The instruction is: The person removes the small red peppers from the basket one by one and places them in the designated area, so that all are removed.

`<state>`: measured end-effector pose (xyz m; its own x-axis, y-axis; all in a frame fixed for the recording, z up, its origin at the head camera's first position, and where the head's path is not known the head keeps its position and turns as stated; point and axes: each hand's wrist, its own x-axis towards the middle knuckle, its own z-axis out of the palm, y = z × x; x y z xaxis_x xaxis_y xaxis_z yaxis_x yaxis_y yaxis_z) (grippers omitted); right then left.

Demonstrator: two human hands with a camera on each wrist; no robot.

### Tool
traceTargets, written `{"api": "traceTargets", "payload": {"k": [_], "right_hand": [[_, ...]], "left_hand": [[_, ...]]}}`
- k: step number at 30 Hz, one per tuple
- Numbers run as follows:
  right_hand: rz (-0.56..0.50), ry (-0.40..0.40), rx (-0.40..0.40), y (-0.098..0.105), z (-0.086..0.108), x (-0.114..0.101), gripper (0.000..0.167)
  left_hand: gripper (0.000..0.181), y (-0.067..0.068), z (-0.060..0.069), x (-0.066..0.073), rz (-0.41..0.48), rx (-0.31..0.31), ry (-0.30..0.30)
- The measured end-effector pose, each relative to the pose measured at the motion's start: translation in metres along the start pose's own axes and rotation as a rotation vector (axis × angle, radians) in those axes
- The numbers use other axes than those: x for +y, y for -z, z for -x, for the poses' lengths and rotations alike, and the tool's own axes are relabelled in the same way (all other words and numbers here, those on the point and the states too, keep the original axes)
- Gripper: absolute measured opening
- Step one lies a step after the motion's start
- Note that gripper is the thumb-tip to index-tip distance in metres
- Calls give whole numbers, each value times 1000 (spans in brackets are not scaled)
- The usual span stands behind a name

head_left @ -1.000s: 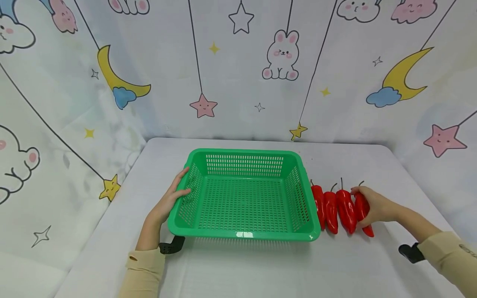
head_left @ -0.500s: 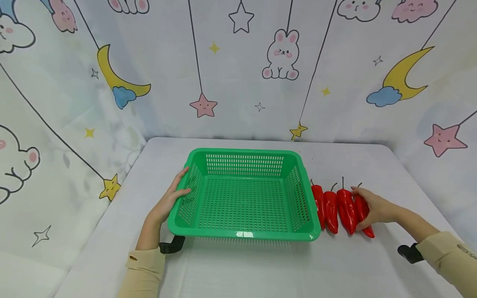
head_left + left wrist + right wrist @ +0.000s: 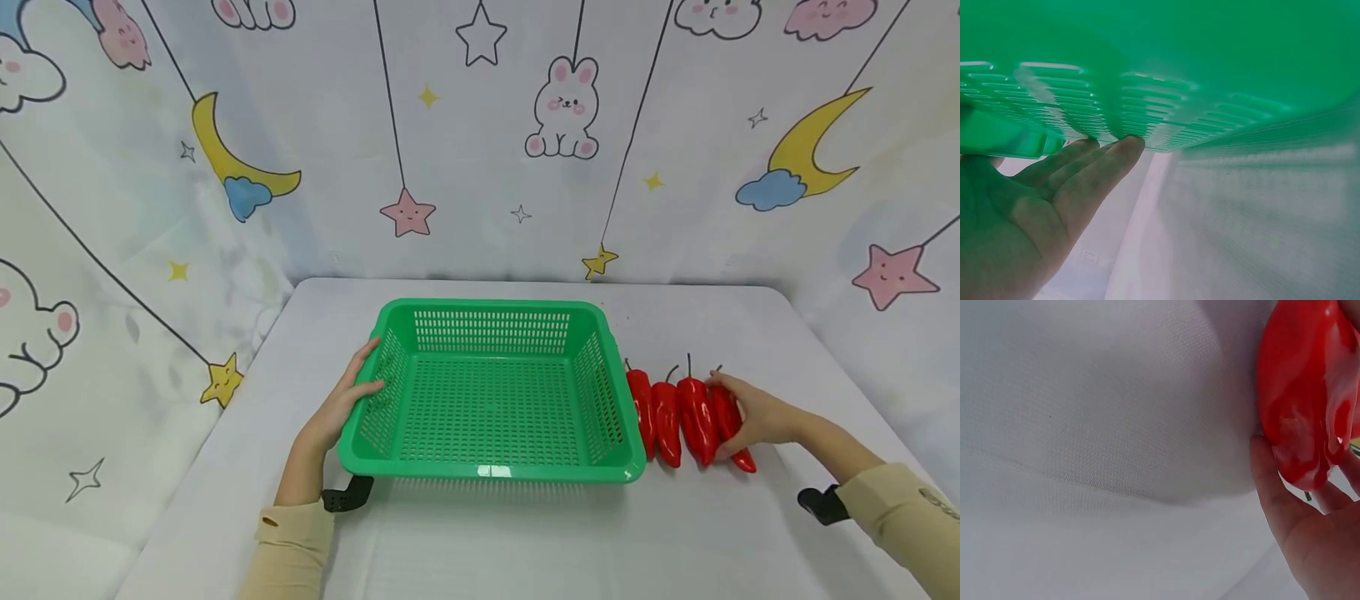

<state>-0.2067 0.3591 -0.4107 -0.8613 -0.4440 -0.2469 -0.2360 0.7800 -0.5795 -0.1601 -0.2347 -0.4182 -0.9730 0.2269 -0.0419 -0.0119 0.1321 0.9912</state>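
Observation:
A green plastic basket (image 3: 491,408) with slotted walls stands on the white table, with nothing inside it. My left hand (image 3: 330,417) holds its left side, the thumb over the rim. In the left wrist view, the fingers (image 3: 1100,178) press against the slotted outer wall. To the right of the basket, glossy red chili peppers lie in a row, stems away from me. My right hand (image 3: 765,417) grips the rightmost red pepper (image 3: 725,415) between thumb and fingers. Seen from the right wrist, this pepper (image 3: 1297,394) has the thumb (image 3: 1266,472) against its side.
Three other red peppers (image 3: 697,421) lie between the basket and my right hand, the leftmost partly hidden by the basket rim. A cloth wall (image 3: 465,150) printed with moons, stars and rabbits rises behind the table. Black straps (image 3: 822,504) sit at both wrists.
The rightmost pepper's stem end has shifted slightly left with my right hand. The view has tilted very slightly. My left hand and the basket have stayed in place.

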Motion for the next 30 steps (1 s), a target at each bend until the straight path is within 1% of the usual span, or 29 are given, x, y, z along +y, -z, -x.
{"api": "traceTargets", "payload": {"k": [4, 6, 9, 13, 17, 20, 23, 26, 28, 30], "right_hand": [[-24, 8, 17, 2, 3, -3, 106], [-16, 18, 34, 3, 4, -4, 103], [22, 12, 67, 5, 4, -4, 97], [66, -20, 110, 9, 4, -9, 92], [94, -29, 153, 19, 6, -20, 86], [124, -27, 190, 27, 6, -31, 81], [168, -11, 232, 34, 5, -42, 78], [188, 21, 275, 38, 3, -57, 75], [195, 58, 299, 41, 1, -68, 73], [204, 99, 317, 43, 0, -81, 70]], "left_hand": [[65, 0, 0, 0, 7, 8, 2], [65, 1, 0, 1, 1, 8, -1], [65, 2, 1, 2, -9, 6, -5], [65, 4, 1, 2, -16, 8, -7], [65, 5, 2, 3, -44, 5, -8], [63, 7, 2, 6, -86, 7, -9], [61, 11, 3, 9, -144, 17, -5], [60, 18, 5, 17, -235, 29, -2], [60, 24, 7, 26, -334, 42, -23], [61, 29, 7, 39, -462, 67, -60]]}}
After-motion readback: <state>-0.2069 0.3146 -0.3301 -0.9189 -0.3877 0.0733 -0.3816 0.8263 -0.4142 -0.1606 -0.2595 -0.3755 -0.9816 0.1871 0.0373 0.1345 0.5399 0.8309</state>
